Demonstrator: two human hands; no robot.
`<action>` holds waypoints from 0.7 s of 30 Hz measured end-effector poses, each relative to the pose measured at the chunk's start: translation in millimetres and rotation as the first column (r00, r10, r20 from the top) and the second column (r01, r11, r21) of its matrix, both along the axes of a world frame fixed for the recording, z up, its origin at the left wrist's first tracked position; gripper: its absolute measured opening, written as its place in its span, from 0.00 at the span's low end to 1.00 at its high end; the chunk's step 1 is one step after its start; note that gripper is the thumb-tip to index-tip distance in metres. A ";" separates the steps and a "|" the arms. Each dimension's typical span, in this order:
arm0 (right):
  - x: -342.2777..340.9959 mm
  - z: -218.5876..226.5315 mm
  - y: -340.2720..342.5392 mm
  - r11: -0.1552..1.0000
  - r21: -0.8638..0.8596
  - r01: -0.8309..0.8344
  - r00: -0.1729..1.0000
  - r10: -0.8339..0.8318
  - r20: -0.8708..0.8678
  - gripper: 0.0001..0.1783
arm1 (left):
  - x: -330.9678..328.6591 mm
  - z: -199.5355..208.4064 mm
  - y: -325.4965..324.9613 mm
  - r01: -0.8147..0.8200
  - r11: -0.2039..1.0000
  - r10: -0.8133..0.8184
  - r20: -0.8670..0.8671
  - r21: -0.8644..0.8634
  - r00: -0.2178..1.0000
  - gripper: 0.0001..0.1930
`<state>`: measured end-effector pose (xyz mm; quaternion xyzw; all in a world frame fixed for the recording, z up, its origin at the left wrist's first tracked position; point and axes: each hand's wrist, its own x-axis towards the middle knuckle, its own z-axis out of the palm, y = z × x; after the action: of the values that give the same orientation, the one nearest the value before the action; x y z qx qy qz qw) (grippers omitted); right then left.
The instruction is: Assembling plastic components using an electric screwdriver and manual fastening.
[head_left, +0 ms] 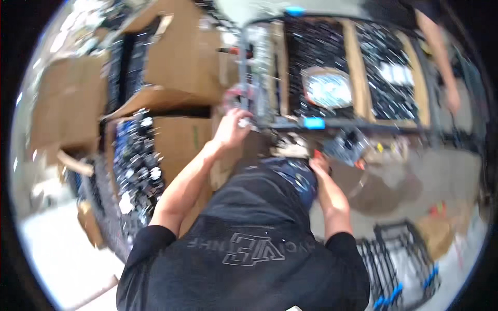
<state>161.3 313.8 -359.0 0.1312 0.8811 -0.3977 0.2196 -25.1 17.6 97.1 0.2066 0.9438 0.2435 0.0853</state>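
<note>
My left hand [232, 130] reaches forward to the left end of a rack, its fingers curled around something small and whitish [244, 123] that is too blurred to name. Just beyond that hand lies a reddish ring-shaped thing [238, 96], perhaps a roll of tape. Lower and further right, my right hand [320, 164] hangs beside my thigh, closed, with a bit of red [317, 154] showing at its fingers; what it belongs to cannot be made out. A pale bundle [290, 146] sits between the hands, under the rack's front edge.
An open cardboard box [181, 142] with many dark parts stands at left. The rack [358, 123] carries dark parts, cardboard strips [354, 67] and a round bowl [328, 88]. Another person's arm [440, 52] is at far right. A black frame [399, 254] with blue ends lies lower right.
</note>
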 end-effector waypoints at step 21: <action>62.6 49.5 31.5 0.594 -0.474 0.649 0.674 -0.738 -0.002 0.14 | -293.1 119.4 -304.1 -0.619 0.768 0.554 -0.315 -0.162 0.770 0.24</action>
<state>223.9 345.4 -309.5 0.3722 0.6636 -0.6487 -0.0192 -318.2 -286.5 216.5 -0.0851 0.9867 0.1058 -0.0889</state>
